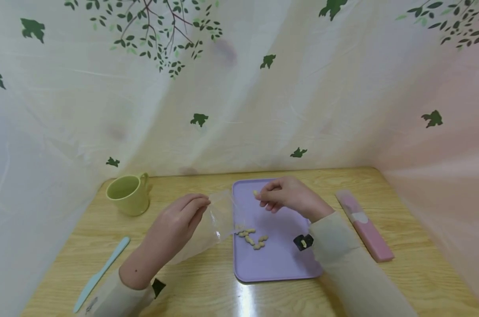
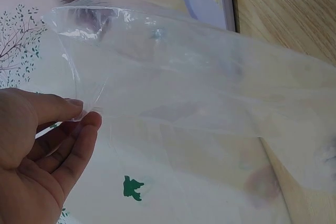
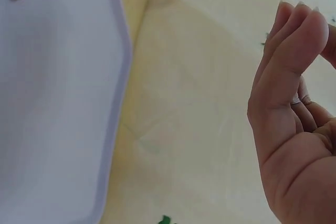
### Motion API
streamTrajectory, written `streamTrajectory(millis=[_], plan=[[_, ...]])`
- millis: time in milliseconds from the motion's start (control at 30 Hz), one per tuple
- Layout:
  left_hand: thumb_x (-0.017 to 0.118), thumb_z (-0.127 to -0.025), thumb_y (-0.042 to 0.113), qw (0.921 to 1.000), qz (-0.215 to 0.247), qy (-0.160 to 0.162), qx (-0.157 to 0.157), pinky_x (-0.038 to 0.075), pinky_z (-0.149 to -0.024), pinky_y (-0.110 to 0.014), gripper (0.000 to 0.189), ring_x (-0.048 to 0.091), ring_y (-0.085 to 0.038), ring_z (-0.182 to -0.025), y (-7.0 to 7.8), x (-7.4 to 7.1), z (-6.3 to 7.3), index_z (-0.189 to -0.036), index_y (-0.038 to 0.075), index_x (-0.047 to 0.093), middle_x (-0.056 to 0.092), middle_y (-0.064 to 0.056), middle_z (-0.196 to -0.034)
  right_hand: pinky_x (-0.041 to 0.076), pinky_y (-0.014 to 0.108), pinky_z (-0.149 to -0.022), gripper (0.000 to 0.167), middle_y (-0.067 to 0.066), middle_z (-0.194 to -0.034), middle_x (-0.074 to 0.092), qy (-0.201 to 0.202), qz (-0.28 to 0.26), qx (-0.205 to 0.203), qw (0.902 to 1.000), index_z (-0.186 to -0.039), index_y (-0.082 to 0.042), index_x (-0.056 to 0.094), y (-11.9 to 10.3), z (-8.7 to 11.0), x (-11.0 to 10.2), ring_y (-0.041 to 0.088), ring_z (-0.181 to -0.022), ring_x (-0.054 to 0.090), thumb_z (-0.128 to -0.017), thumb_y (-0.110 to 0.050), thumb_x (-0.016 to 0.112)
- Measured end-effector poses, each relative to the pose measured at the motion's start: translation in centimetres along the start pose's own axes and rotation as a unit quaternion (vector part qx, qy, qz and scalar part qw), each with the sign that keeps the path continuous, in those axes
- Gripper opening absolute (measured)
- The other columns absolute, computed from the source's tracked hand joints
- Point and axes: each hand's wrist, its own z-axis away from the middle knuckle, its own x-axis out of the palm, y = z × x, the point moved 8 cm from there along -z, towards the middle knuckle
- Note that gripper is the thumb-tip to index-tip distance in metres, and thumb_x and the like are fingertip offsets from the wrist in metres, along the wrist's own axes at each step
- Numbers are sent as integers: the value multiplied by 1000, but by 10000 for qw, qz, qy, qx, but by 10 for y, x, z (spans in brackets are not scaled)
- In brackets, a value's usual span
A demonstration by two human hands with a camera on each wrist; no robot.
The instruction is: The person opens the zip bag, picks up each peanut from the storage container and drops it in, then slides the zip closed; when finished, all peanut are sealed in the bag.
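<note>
Tabletop (image 1: 200, 295) of pale wood bears a purple tray (image 1: 277, 264), and by the tray's left edge I see a clear plastic bag (image 1: 219, 220) that the person's left hand (image 1: 174, 222) holds up, its grip a narrow pinch of thumb and fingertips. The right hand (image 1: 285, 195) is raised above the tray with a grip just as narrow; loose peanuts (image 1: 249, 240) lie toward the tray's left side — and one single peanut (image 1: 255, 193) sits between the right fingertips.

We see a clear, creased plastic bag (image 1: 219, 215) held aslant at the left edge of a lilac tray (image 1: 271, 266), beige unshelled peanuts (image 1: 250, 240) clustered on the tray, another peanut (image 1: 256, 193) held above
</note>
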Motion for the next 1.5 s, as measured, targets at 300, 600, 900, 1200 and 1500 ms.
streamTrajectory(millis=[300, 600, 900, 1200, 1500], plan=[[85, -86, -4, 10000, -11, 0, 7, 70, -81, -32, 27, 79, -24, -98, 0, 0, -2, -110, 2, 77, 78, -11, -110, 69, 37, -76, 26, 8, -93, 79, -86, 227, -366, 9990, -100, -9, 79, -31, 18, 18, 21, -80, 75, -94, -34, 84], [84, -86, -3, 10000, 1, -1, -13, 69, -82, -32, 27, 79, -24, -100, 1, 0, -3, -111, 3, 77, 78, -10, -111, 68, 31, -70, 22, 3, -87, 77, -48, 826, -573, 9949, -96, -11, 77, -49, 25, 39, 17, -75, 75, -96, -32, 82], [84, -86, -4, 10000, 25, 48, 41, 69, -82, -32, 27, 79, -23, -99, 2, -2, -3, -111, 3, 76, 78, -9, -112, 67, 31, -69, 18, 3, -87, 77, -171, 893, -593, 9941, -97, -10, 76, -51, 26, 50, 15, -73, 74, -97, -27, 80], [84, -85, -4, 10000, 29, 43, -24, 69, -84, -32, 27, 79, -24, -100, 3, -1, 0, -110, 3, 77, 78, -10, -111, 69, 36, -72, 17, 4, -88, 78, -118, 921, -754, 9928, -100, -10, 77, -50, 27, 45, 18, -75, 74, -105, -24, 69], [84, -85, -5, 10000, 53, 40, -25, 70, -83, -32, 28, 79, -24, -100, 3, -2, 0, -110, 3, 76, 78, -10, -111, 69, 39, -76, 27, 6, -90, 76, 218, 683, -690, 9950, -104, -10, 77, -44, 26, 24, 23, -79, 74, -109, -34, 64]])
